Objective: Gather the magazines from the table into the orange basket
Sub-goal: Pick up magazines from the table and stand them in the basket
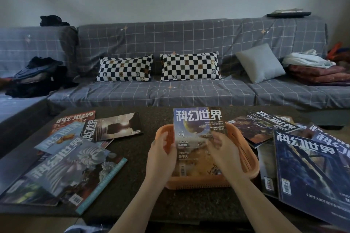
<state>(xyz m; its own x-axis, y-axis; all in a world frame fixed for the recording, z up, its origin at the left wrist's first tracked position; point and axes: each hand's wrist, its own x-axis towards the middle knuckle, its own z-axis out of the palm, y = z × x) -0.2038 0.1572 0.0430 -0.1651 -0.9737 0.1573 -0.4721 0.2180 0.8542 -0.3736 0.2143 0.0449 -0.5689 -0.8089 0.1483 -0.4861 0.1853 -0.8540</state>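
1. On the far left, a pile of dark clothes lies on the grey sofa.
2. A bunch of magazines lies spread on the left side of the dark table. The biggest one is a magazine with a teal edge, near the front. Behind it lies a dark magazine with a barcode on it.
3. Two checkered pillows sit side by side on the sofa, behind the table.
4. The left hand holds the left edge of a blue magazine. Its thumb is curled onto the cover.
5. The blue magazine stands up tilted in the orange basket. Its bottom is down inside the basket, and its top sticks up over the far rim.
6. The orange basket sits in the middle of the table, between the two bunches of magazines.
7. The right hand lies on the right side of the cover, with its fingers curled at the edge.
8. A grey pillow leans on the sofa back.
9. More magazines overlap on the right side of the table. The closest is a big dark blue magazine, just beside the basket.
10. Folded blankets are stacked at the sofa's right end.
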